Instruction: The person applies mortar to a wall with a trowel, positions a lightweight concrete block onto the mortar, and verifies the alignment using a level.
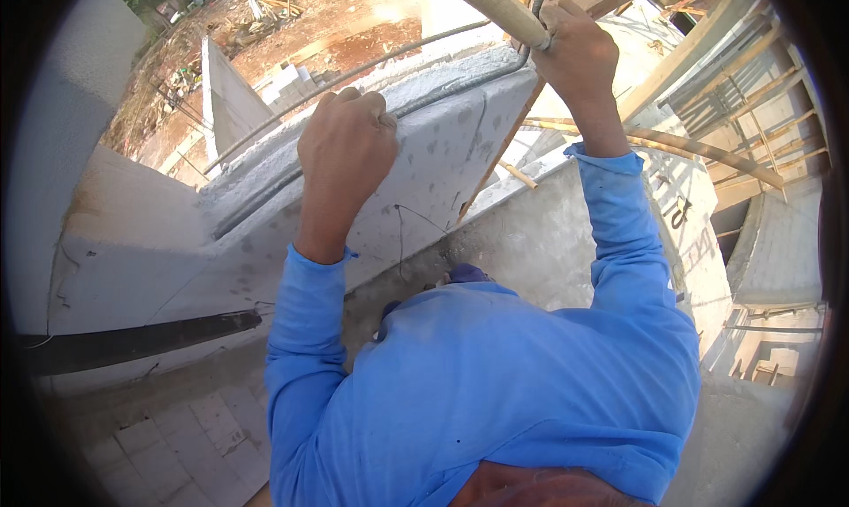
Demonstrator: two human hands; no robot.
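A grey metal rod [451,88] runs along the rough top of a low white wall [424,167] and bends upward at its right end. My left hand [349,149] is closed in a fist over this rod, about midway along the wall. Farther right and higher, my right hand [579,54] is closed at the bent end of the same rod. Beside its fingers is the end of a round wooden pole [495,10], which hides part of the bend. The inner side of each grip is hidden. A second thin rod [336,83] lies beyond the wall top.
Bamboo poles [699,150] and timber planks [685,60] cross on the right. A dark strip [141,343] lies low along the wall at left, above a block floor [181,445]. Past the wall is reddish ground [345,43] with rubble. A thin wire [401,233] sticks out of the wall.
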